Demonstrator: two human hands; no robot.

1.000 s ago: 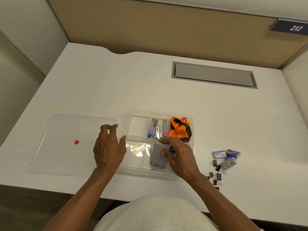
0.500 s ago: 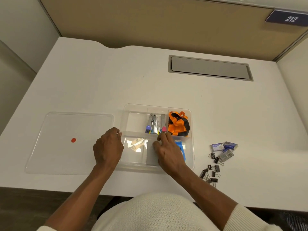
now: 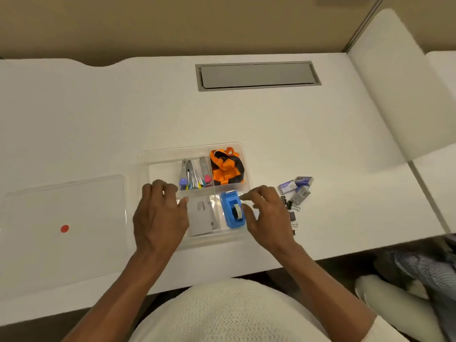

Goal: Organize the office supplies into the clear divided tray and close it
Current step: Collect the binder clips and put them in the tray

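The clear divided tray (image 3: 158,154) sits near the desk's front edge. It holds several small staplers (image 3: 195,175), an orange and black lanyard (image 3: 225,166), a grey box (image 3: 202,215) and a blue tape dispenser (image 3: 232,211). My left hand (image 3: 158,215) rests on the tray's left half, fingers apart, holding nothing. My right hand (image 3: 267,213) hovers at the tray's right edge beside the tape dispenser, fingers loosely spread and empty. The clear lid (image 3: 64,223) with a red dot lies flat to the left of the tray.
Small staple boxes (image 3: 296,187) and black binder clips (image 3: 291,208) lie on the white desk right of the tray. A grey cable hatch (image 3: 256,75) is set in the desk at the back. A white partition (image 3: 394,90) stands at the right.
My right hand has let go of the grey box, which now lies in the tray, and has moved right past the tape dispenser. The camera has tilted down.
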